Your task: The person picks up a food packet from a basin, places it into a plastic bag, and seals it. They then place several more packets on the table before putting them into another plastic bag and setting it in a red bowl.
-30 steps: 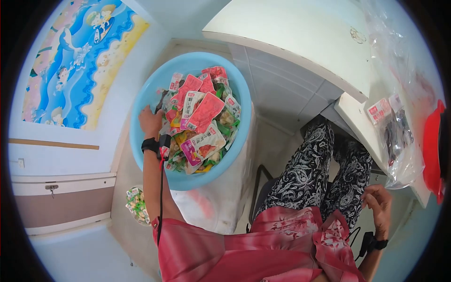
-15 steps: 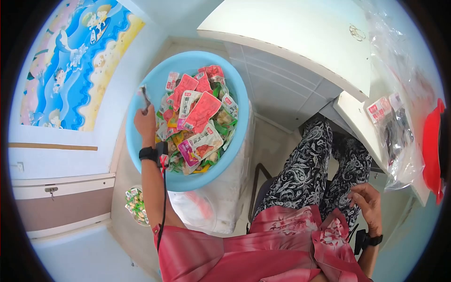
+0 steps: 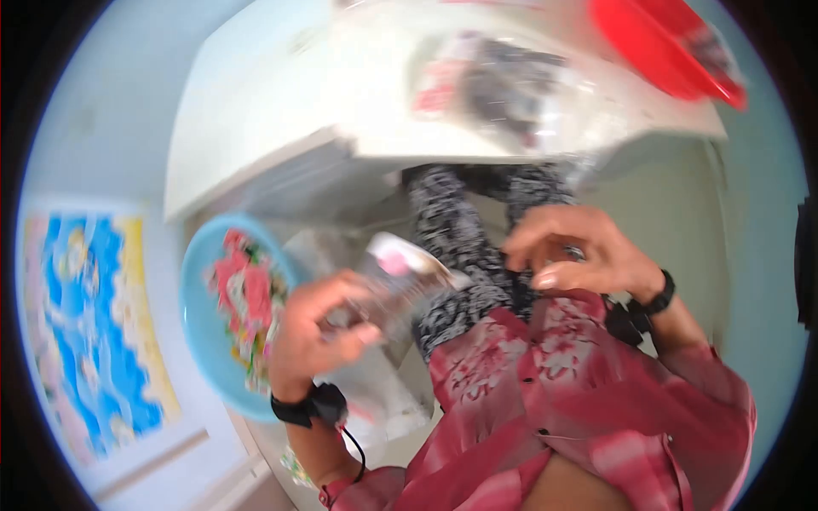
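Note:
Between the thumb and fingers of my left hand (image 3: 319, 332) is a small snack packet (image 3: 409, 277), clear with a white and pink label. It is smeared by motion and held in front of my lap. My right hand (image 3: 588, 247) hovers over my lap, fingers bent and thumb apart. Something small and silvery shows by its fingers, perhaps a ring; I cannot make out anything held. Left of my left hand stands a light blue tub (image 3: 198, 328) with many snack packets (image 3: 245, 294) in red, white and green.
Ahead is a white table (image 3: 256, 81) with a clear plastic bag of dark packets (image 3: 515, 89) and a red basin (image 3: 652, 51). A white plastic sack (image 3: 388, 392) lies beside the tub. A blue cartoon poster (image 3: 94, 332) hangs on the left wall.
My left hand has come away from the tub to my lap with the packet. My right hand has risen toward it. The view has turned to the right.

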Demonstrator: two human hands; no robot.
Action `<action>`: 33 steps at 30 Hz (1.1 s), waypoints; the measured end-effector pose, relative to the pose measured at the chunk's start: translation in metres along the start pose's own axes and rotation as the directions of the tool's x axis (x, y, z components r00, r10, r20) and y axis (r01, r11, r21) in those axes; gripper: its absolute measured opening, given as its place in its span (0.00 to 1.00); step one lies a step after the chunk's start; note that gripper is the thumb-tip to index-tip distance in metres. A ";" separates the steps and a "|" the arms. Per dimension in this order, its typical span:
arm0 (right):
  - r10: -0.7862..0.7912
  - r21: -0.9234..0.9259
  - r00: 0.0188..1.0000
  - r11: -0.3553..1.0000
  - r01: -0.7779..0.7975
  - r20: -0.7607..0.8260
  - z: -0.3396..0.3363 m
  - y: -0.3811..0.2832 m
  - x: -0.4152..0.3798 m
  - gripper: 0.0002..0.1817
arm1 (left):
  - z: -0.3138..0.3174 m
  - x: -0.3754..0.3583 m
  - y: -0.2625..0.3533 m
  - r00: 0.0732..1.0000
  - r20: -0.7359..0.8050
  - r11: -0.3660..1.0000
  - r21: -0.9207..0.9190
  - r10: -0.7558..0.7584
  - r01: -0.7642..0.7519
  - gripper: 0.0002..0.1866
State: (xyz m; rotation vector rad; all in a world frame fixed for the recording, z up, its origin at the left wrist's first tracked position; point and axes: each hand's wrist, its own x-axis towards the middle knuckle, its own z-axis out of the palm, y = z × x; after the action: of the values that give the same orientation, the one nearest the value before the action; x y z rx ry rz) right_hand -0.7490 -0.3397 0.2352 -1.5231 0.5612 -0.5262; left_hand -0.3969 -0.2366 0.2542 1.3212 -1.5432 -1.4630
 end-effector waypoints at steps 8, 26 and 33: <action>-0.042 0.073 0.985 0.996 0.055 -0.170 -0.039 0.010 -0.057 0.10 | 0.092 0.108 0.042 0.910 0.376 0.917 0.277 0.171 -0.287 0.16; 0.018 -0.005 0.734 1.000 -0.029 -0.679 -0.125 0.021 -0.152 0.11 | 0.178 0.191 0.069 0.769 -0.052 0.575 0.697 0.637 -0.429 0.23; 0.111 0.171 0.527 0.983 0.067 -0.843 -0.137 0.045 -0.148 0.13 | 0.209 0.209 0.040 0.694 -0.157 0.384 0.905 0.703 -0.184 0.22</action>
State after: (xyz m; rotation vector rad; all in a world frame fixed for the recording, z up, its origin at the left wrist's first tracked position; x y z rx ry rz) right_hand -0.9517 -0.3508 0.1955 -0.9803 1.2546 -1.3056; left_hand -0.6619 -0.3666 0.2138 1.3899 -2.0524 0.1784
